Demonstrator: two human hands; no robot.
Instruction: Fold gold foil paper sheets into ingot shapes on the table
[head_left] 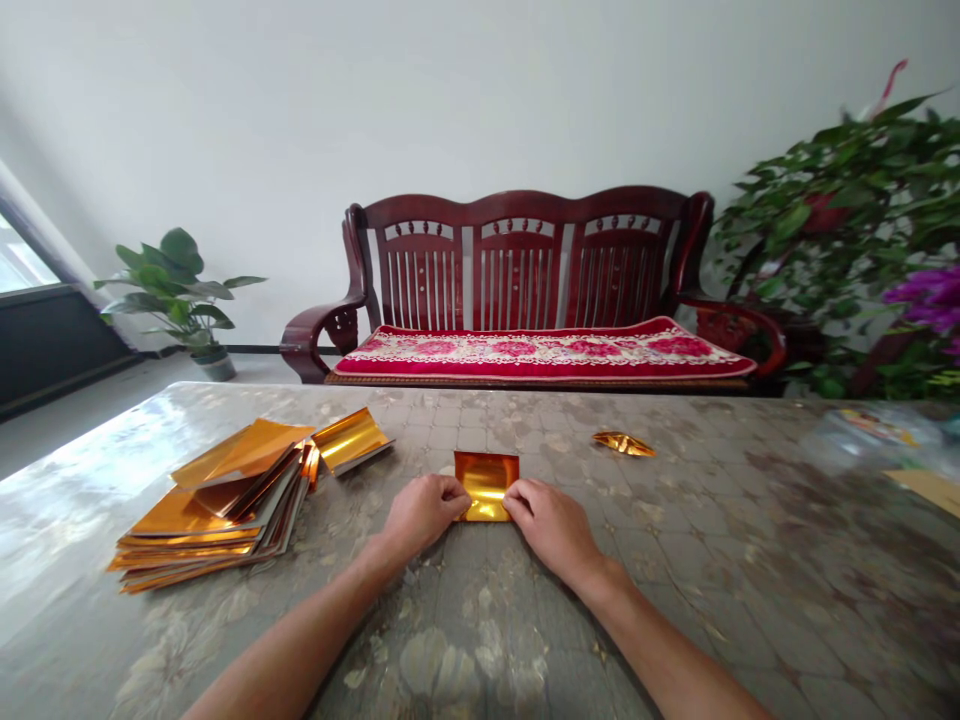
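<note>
A sheet of gold foil paper (487, 482) lies on the table between my hands, its near edge curled or folded. My left hand (426, 512) pinches its left near corner, fingers closed. On the opposite side, my right hand (551, 522) grips the right near corner between thumb and fingers. To the left sits a stack of gold foil paper (202, 510), with one loose curved foil sheet (351, 440) beside it. A folded gold foil piece, pointed at both ends (624, 444), rests farther back on the right.
The table (465, 640) has a patterned, glossy cover. Clear plastic packaging (874, 437) and a tan flat piece (926, 490) lie at its right side. Behind stands a dark wooden bench (517, 215) with a red floral cushion (547, 352). Potted plants (176, 290) flank it.
</note>
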